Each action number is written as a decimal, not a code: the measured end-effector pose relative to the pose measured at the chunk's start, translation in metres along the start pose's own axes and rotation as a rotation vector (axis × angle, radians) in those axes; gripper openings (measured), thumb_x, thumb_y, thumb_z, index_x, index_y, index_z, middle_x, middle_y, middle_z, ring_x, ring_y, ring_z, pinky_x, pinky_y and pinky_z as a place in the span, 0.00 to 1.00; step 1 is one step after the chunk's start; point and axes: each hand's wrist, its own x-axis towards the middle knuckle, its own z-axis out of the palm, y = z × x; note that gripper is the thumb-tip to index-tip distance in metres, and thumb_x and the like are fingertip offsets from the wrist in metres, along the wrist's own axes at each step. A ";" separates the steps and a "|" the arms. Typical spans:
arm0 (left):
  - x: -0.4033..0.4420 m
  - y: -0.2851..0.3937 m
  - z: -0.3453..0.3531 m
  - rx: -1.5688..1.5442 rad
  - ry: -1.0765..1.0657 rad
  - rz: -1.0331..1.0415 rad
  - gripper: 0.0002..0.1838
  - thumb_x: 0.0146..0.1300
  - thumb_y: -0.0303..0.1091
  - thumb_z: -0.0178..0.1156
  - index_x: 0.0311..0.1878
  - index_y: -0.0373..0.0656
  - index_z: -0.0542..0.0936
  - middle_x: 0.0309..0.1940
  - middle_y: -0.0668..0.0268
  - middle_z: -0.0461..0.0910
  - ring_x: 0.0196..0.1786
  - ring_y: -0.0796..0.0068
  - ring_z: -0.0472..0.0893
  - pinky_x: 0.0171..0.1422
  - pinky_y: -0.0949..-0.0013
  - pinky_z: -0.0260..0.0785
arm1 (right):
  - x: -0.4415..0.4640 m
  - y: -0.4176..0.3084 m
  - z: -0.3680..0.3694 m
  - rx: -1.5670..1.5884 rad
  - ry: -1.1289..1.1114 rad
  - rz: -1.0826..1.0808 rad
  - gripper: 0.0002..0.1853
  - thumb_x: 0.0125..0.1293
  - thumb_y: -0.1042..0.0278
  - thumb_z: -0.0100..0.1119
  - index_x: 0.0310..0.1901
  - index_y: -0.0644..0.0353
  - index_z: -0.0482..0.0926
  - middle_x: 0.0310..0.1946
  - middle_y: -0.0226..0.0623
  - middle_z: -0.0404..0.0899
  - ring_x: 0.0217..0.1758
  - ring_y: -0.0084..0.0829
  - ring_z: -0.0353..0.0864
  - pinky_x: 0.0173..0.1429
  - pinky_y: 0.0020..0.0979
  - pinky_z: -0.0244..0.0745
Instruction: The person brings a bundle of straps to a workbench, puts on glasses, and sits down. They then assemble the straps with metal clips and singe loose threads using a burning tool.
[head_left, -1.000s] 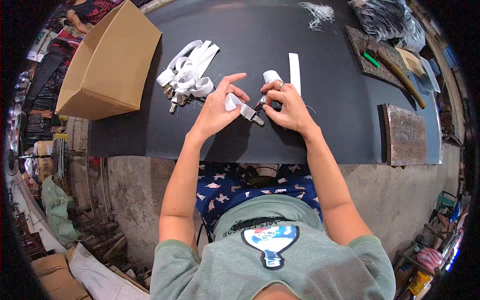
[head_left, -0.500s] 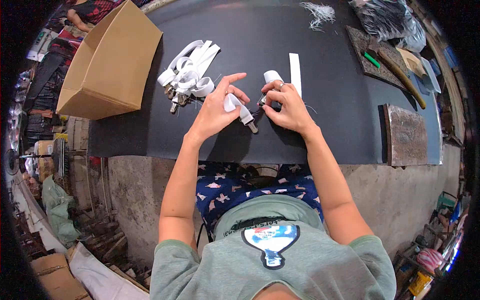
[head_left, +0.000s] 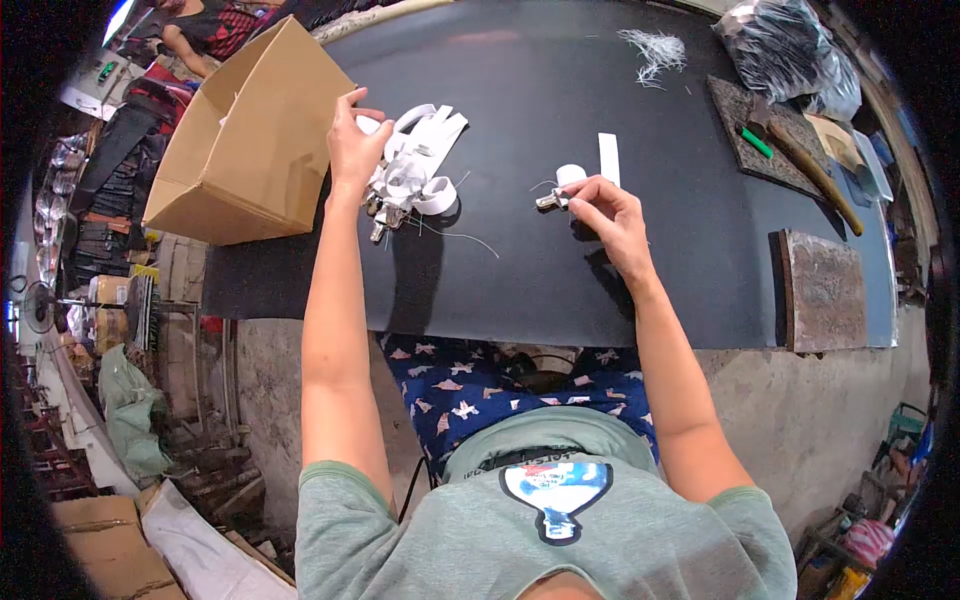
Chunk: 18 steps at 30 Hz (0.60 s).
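Note:
My left hand (head_left: 358, 145) is raised beside the cardboard box, at the left edge of a pile of white elastic straps (head_left: 437, 142) with metal clips. A white strap (head_left: 369, 125) shows between its fingers; the rest of that strap is hidden. My right hand (head_left: 612, 215) pinches a second white elastic strap (head_left: 571, 175) near its metal clip (head_left: 549, 201), low over the dark tabletop. Just behind those fingers a flat white strip (head_left: 609, 158) extends away from me. Loose threads trail from the pile.
The open cardboard box (head_left: 255, 150) stands at the table's left. A hammer (head_left: 805, 160) and green-handled tool (head_left: 757, 142) rest on a dark slab at right. Nearer is a worn metal block (head_left: 822, 290). Cut threads (head_left: 655, 52) and a plastic bag (head_left: 780, 50) lie farther back.
My left hand has moved left and away from me, carrying its strap from in front of my body to beside the box. My right hand keeps its strap; the view has shifted slightly.

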 end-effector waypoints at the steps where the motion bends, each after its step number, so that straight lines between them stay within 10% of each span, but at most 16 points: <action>1: 0.001 -0.007 0.002 0.032 0.021 -0.005 0.33 0.50 0.33 0.71 0.61 0.37 0.71 0.40 0.57 0.83 0.45 0.62 0.82 0.55 0.59 0.72 | 0.001 0.002 -0.001 0.061 0.010 0.029 0.06 0.64 0.73 0.61 0.30 0.63 0.78 0.41 0.35 0.84 0.44 0.26 0.81 0.54 0.28 0.72; 7: -0.022 0.038 0.026 0.425 0.241 0.266 0.32 0.50 0.46 0.75 0.57 0.43 0.78 0.54 0.55 0.76 0.60 0.54 0.73 0.66 0.57 0.62 | 0.009 -0.003 -0.021 0.782 0.050 -0.019 0.04 0.65 0.72 0.60 0.32 0.61 0.78 0.40 0.42 0.84 0.47 0.33 0.82 0.58 0.34 0.74; 13: -0.085 0.130 0.092 -0.351 -0.550 0.423 0.30 0.56 0.35 0.70 0.64 0.45 0.74 0.64 0.53 0.70 0.69 0.53 0.68 0.72 0.56 0.61 | 0.009 0.009 -0.045 1.237 0.257 -0.050 0.11 0.69 0.62 0.62 0.44 0.60 0.82 0.43 0.40 0.84 0.51 0.39 0.81 0.63 0.41 0.74; 18: -0.079 0.131 0.107 -0.315 -0.556 0.275 0.19 0.59 0.31 0.67 0.55 0.43 0.81 0.43 0.57 0.80 0.44 0.62 0.80 0.49 0.64 0.73 | 0.010 0.015 -0.046 1.186 0.346 0.042 0.11 0.67 0.61 0.65 0.45 0.58 0.82 0.43 0.39 0.84 0.51 0.38 0.81 0.63 0.41 0.76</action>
